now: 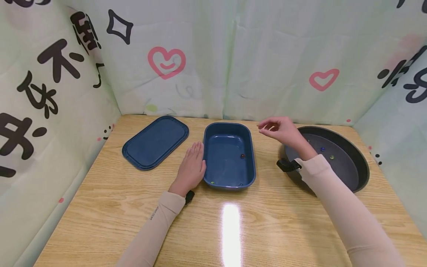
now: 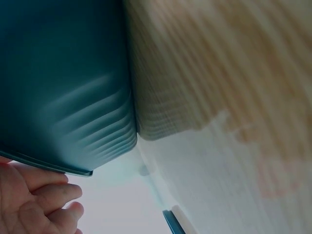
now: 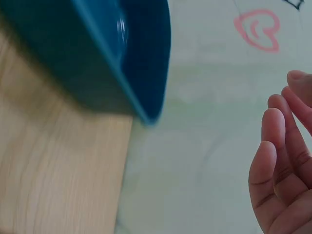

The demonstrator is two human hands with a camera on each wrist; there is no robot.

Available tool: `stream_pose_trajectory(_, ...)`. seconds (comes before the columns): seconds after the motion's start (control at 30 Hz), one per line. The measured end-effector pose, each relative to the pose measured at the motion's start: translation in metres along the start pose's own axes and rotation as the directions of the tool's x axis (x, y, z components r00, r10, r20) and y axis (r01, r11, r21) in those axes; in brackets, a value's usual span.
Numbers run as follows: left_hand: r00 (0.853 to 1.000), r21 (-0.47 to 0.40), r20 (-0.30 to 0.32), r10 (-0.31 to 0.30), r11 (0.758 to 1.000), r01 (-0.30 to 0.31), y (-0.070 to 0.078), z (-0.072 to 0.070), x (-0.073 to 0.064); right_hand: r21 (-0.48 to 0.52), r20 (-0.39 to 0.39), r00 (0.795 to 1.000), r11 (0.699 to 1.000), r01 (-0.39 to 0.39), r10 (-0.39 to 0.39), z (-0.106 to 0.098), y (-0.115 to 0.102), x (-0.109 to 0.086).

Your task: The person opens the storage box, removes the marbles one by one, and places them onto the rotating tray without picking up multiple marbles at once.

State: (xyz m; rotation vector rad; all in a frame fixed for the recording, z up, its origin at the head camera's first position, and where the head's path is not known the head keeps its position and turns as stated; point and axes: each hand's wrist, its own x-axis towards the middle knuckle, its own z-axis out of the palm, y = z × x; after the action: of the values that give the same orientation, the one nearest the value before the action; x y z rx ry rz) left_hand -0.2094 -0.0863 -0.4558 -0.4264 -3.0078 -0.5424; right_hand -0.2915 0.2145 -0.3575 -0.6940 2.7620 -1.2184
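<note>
A deep blue rectangular box [image 1: 230, 128] stands mid-table with a reddish-brown marble [image 1: 242, 156], a green marble [image 1: 212, 182] and another small marble inside. My left hand [image 1: 190, 168] lies along its left wall, fingers straight and touching the side; the left wrist view shows the fingers [image 2: 51, 192] at the rim. Raised between box and pan, my right hand [image 1: 280, 129] has thumb and index fingertips close together. I cannot tell whether something small is between them. The dark round pan [image 1: 347, 174] at right holds a blue marble [image 1: 322, 149] and a yellow-green marble [image 1: 331, 157].
A blue lid [image 1: 155, 142] lies flat on the wooden table [image 1: 200, 230], left of the box. The pan's short black handle [image 1: 287, 165] points left beneath my right wrist. Printed cloth [image 1: 207, 74] hangs behind the table and along both sides.
</note>
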Motion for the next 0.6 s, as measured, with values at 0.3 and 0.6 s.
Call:
stream_pose_trajectory(0.3, 1.0, 0.001, 0.006, 0.002, 1.0, -0.002, 0.0, 0.0, 0.0, 0.106, 0.167, 0.98, 0.99, 0.089, -0.106, 0.044, -0.015, 0.025)
stream_pose_trajectory(0.6, 1.0, 0.022, 0.015, -0.004, 1.0, 0.004, -0.001, 0.001, 0.002, 0.177, 0.354, 0.91, 0.971, 0.162, -0.216, 0.081, -0.025, 0.039)
